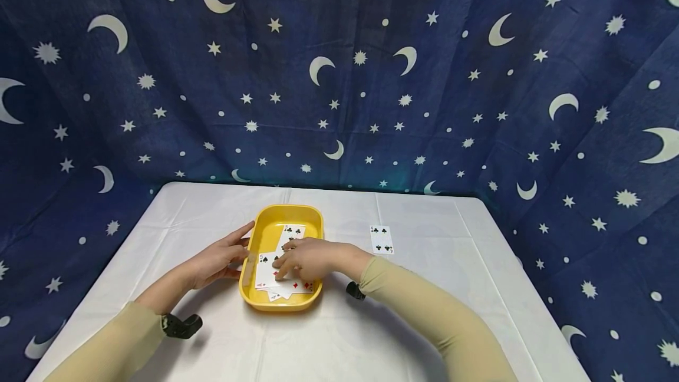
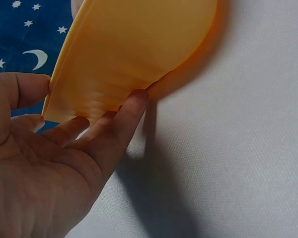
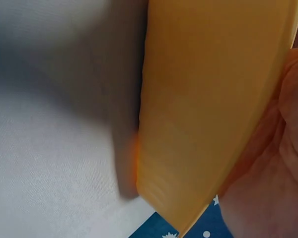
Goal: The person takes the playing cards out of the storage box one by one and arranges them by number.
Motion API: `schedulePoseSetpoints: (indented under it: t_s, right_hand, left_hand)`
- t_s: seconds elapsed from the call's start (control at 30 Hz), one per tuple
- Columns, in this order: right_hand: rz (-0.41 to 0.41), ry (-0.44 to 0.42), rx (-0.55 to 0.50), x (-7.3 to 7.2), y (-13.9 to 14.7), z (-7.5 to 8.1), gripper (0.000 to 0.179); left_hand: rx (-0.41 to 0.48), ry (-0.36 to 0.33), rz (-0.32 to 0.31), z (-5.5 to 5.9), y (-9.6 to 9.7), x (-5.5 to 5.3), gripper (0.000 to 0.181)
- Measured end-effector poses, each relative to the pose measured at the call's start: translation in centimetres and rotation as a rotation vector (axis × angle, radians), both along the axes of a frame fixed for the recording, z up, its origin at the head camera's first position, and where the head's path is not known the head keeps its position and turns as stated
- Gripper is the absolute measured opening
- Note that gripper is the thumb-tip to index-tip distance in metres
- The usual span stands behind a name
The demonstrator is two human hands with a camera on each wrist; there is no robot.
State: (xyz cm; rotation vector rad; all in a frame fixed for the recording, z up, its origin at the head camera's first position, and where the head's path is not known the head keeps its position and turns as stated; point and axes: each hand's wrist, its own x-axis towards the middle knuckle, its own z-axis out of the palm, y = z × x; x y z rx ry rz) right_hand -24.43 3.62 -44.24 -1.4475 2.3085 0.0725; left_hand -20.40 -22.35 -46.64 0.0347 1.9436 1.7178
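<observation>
A yellow tray (image 1: 246,279) with rounded corners stands on the table with several playing cards (image 1: 267,273) lying overlapped inside, showing black and red pips. My left hand (image 1: 214,261) is at the tray's left side; in the left wrist view its fingers (image 2: 131,106) touch the outer wall and rim. Reaching over the right rim, my right hand (image 1: 310,256) has its spread fingers on the cards. Whether they pinch one is hidden in the right wrist view, where the tray wall (image 3: 203,99) covers them. To the right lies a single four of clubs (image 1: 382,240), face up.
A white cloth (image 1: 435,240) covers the table. Behind and at both sides hangs a dark blue curtain (image 1: 361,99) with moons and stars. Black wrist straps with cameras (image 1: 182,326) sit at the sleeve cuffs, low over the table.
</observation>
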Motion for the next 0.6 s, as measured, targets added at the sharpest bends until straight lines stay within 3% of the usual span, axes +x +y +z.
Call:
schedulePoseSetpoints:
  t_s: [0.3,0.6]
  right_hand:
    - [-0.039,0.126,0.116,0.67,0.08,-0.25,0.057]
    - [-0.057,0.146,0.039,-0.06,0.14,-0.25,0.067]
  left_hand:
    - [0.002,-0.006,0.004,0.16,0.11,-0.03,0.08]
    - [-0.004,-0.007,0.006,0.02,0.02,-0.05,0.081]
